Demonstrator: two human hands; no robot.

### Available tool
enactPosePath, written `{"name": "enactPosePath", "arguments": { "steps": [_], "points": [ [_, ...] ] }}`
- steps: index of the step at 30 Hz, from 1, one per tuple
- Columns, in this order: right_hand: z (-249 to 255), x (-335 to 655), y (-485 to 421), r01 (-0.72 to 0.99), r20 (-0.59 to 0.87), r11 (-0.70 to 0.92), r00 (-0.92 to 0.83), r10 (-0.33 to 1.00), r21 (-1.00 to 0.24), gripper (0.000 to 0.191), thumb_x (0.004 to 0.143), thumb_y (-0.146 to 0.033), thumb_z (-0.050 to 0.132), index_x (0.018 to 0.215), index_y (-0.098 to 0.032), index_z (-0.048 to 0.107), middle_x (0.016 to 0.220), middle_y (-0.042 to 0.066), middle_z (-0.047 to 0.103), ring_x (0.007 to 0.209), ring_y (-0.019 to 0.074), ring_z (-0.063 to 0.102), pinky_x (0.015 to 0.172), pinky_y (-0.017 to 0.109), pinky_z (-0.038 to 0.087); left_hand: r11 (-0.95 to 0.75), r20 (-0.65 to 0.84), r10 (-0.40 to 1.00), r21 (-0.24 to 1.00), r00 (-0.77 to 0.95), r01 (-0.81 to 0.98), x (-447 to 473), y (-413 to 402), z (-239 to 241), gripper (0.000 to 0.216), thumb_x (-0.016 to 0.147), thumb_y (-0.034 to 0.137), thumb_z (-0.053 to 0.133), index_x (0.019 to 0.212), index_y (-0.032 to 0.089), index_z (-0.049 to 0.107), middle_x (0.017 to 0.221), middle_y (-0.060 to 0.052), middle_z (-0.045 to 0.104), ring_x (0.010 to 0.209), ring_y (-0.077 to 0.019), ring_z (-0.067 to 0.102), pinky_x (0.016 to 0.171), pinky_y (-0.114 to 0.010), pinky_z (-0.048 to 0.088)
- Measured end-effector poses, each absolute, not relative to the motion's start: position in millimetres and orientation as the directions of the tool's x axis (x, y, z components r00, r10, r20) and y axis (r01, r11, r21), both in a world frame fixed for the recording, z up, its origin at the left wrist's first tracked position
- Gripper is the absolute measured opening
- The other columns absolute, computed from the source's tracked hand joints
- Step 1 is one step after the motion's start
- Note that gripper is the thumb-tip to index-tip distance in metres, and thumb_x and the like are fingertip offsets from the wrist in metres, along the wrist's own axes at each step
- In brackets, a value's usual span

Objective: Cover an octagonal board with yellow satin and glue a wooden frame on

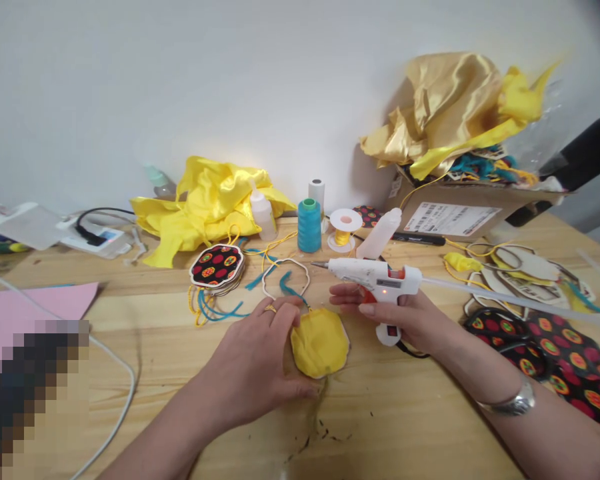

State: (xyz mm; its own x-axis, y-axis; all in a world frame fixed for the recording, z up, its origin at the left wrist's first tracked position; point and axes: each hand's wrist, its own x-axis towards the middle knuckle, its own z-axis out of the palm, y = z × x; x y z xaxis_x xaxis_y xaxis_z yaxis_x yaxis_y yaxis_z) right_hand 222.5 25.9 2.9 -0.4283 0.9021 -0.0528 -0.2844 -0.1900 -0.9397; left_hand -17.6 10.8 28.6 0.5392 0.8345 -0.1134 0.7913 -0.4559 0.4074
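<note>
- left hand (257, 363) is curved partway open, thumb and fingers spread round the edge of a yellow fabric piece (321, 343), which sits front and center, just above or on the wooden table (230, 443), can't tell which
- right hand (423, 319) has the white glue gun (363, 273) by the handle, fingers kinda stretched out, nozzle pointing left
- behind them: teal thread cone (309, 228), patterned stack (217, 265), crumpled yellow satin (205, 200)
- cardboard box (443, 215) piled with gold cloth (455, 93) back right, pale wall (180, 80) behind

Thread cone (309, 227), left of cord spool (342, 238). Box (453, 217) on table (170, 413), right of both. Glue gun (363, 274), before the spool.
</note>
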Motion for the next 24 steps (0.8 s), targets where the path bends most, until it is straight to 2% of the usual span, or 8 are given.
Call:
{"name": "enactPosePath", "arguments": {
  "steps": [14,24],
  "points": [
    [3.3,220.7,23.0,-0.291,-0.073,-0.214,-0.428,0.901,-0.933,0.034,0.075,-0.022,0.072,0.108,-0.018,0.065,0.113,0.009,0.067,0.107,0.0263,0.062,0.099,0.047,0.044,-0.458,-0.093,0.826,0.464,0.556,0.758,-18.2,11.4,21.3,0.048,0.062,0.035,0.072,0.102,0.024,0.047,0.113,-0.007,0.057,0.100,-0.0271,0.054,0.081,-0.041,0.044],
    [-0.8,219.1,22.8,-0.278,-0.085,-0.230,-0.450,0.889,-0.933,0.037,0.076,-0.021,0.071,0.112,-0.017,0.063,0.116,0.011,0.065,0.111,0.0268,0.059,0.101,0.049,0.042,-0.489,-0.066,0.787,0.539,0.613,0.686,-18.8,15.8,20.0,0.043,0.065,0.032,0.070,0.102,0.024,0.048,0.121,-0.006,0.055,0.106,-0.0277,0.052,0.085,-0.042,0.044]
  ]
}}
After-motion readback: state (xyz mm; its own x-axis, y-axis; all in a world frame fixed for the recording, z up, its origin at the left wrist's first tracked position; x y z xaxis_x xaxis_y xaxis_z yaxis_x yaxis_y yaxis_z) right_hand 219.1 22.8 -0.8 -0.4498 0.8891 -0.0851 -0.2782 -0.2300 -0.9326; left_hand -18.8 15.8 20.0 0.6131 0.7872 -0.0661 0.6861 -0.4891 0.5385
